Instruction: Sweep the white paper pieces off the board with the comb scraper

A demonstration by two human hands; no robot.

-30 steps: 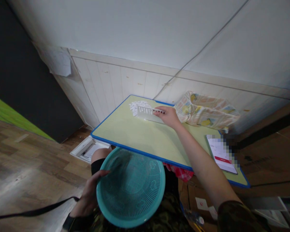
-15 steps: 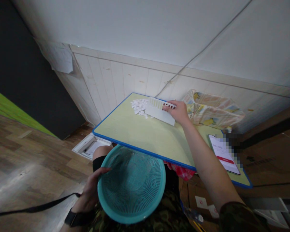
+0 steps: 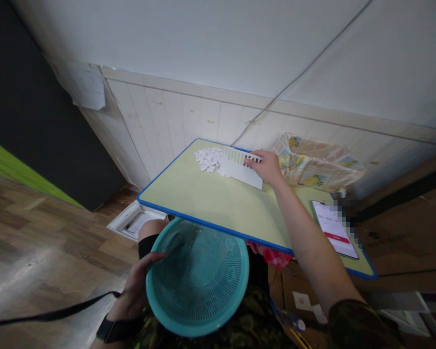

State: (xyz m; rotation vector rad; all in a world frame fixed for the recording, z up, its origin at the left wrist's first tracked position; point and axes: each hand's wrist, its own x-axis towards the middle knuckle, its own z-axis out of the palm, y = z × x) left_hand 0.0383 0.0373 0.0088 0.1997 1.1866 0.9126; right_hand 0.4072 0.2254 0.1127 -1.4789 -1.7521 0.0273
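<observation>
My left hand [image 3: 140, 278] grips the left rim of a teal plastic colander [image 3: 198, 276], thumb over the edge. The colander rests on my lap, tucked against the near edge of the table [image 3: 189, 194], its mouth facing up. On the tabletop my right hand [image 3: 267, 167] is closed on a flat white plastic piece with a row of slots [image 3: 240, 169], fingers showing through the slots. The piece stands on its long edge, tilted. Its left end touches a pile of small white paper-like scraps [image 3: 208, 160].
A phone [image 3: 336, 230] with a lit screen lies at the table's right end. A fabric-covered basket [image 3: 316, 162] stands at the back right by the wall. An open white box [image 3: 132, 220] sits on the floor left of the table. A cable [image 3: 294, 80] runs down the wall.
The slotted white piece has shifted very slightly left, and the loose scraps by its lower edge are now gathered closer to the pile. My left hand and the colander stay in place.
</observation>
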